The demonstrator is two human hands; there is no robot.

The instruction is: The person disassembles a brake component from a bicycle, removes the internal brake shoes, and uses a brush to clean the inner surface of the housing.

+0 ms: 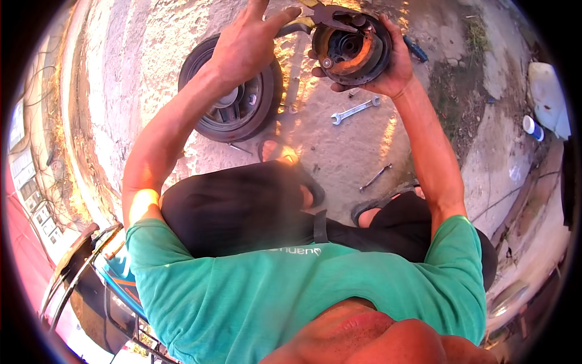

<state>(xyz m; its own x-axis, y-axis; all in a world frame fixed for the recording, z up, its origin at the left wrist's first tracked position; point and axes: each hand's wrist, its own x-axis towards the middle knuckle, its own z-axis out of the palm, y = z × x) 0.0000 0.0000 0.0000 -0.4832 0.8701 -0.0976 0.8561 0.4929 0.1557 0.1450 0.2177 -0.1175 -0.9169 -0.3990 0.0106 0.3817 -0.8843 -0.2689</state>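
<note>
My left hand (245,48) is closed around the handles of a pair of pliers (335,18). The jaws reach over the upper edge of a round brake plate with rusty brake shoes (365,59). My right hand (398,64) grips that brake assembly from below and from its right side, thumb along the rim and fingertips showing at the left. Whether the plier jaws bite on a part of it, I cannot tell. Below my left forearm, a small wheel with a black tyre (262,121) lies flat on the ground, partly hidden by the arm.
On the rough concrete lie an open-ended wrench (356,111), a smaller metal tool (376,177), a thin rod (240,148) and a dark blue cylindrical object (415,48). At the right are a white plastic container (547,91) and a blue-and-white cup (533,128). My sandalled feet stand near the wheel.
</note>
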